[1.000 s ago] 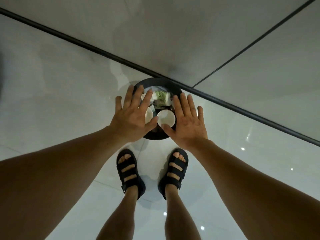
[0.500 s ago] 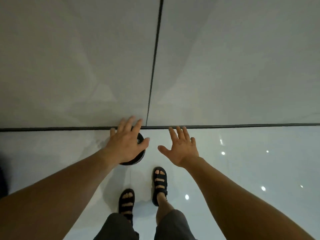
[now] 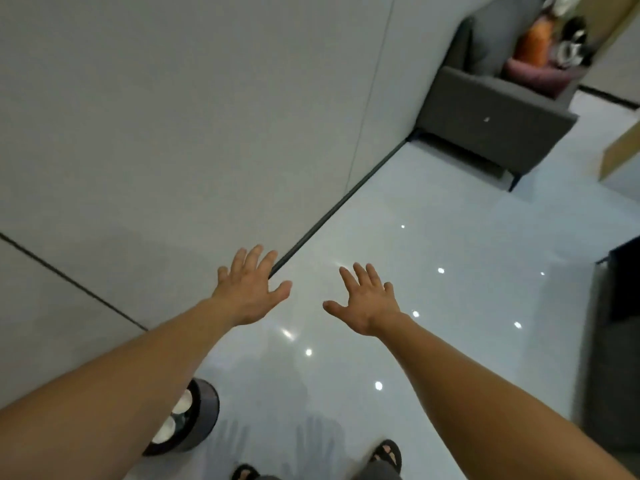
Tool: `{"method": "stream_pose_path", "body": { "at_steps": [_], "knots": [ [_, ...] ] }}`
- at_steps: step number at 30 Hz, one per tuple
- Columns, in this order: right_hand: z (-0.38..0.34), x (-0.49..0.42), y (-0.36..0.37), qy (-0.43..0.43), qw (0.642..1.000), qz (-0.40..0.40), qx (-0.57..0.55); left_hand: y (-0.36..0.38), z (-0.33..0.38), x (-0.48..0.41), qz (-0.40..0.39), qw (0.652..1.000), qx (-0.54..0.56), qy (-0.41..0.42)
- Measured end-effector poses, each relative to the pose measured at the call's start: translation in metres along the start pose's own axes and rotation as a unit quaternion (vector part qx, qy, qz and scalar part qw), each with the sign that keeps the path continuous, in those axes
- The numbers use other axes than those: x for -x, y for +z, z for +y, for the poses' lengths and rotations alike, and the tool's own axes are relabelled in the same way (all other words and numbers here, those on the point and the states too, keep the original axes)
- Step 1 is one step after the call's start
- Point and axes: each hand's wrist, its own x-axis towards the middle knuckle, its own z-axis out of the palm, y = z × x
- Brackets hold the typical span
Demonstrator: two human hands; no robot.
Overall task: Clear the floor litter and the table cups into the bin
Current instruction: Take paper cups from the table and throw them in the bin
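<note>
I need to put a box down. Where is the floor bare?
The floor is bare between the wall, the grey sofa and the dark unit. It is crowded only around the bin, lower left.

Round black bin (image 3: 206,419) on glossy tile floor (image 3: 450,237), lower left, beside grey wall (image 3: 173,133); white paper cups (image 3: 182,400) inside. Grey fabric sofa (image 3: 485,123) far right, against same wall.

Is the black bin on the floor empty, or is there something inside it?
Not empty. White cups show inside the bin; the rest of its inside is hidden from view.
</note>
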Motion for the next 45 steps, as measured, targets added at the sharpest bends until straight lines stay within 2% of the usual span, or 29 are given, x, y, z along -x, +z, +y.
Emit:
{"method": "stream_pose_path", "body": {
  "at_steps": [7,9,16,25,34,40,45],
  "knots": [
    [0.190,0.073,-0.015,0.123,0.987,0.023,-0.099,-0.002,0.212,-0.037,-0.007,0.986,-0.068,0.153],
    [0.253,0.103,-0.017,0.169,0.977,0.035,-0.125,0.008,0.286,-0.044,-0.014,0.977,-0.083,0.194],
    [0.406,0.173,-0.020,0.291,0.935,0.047,-0.197,0.028,0.460,-0.056,-0.028,0.948,-0.099,0.302],
    [0.549,0.188,-0.023,0.390,0.889,0.062,-0.232,0.062,0.621,-0.130,-0.066,0.913,-0.124,0.384],
    [0.688,0.200,-0.049,0.497,0.827,0.079,-0.250,0.082,0.813,-0.194,-0.085,0.852,-0.124,0.501],
    [0.766,0.212,-0.043,0.537,0.787,0.072,-0.294,0.103,0.922,-0.206,-0.119,0.807,-0.166,0.554],
    [0.858,0.221,-0.036,0.546,0.770,0.071,-0.323,0.128,1.024,-0.218,-0.118,0.789,-0.177,0.577]
  ]
}}
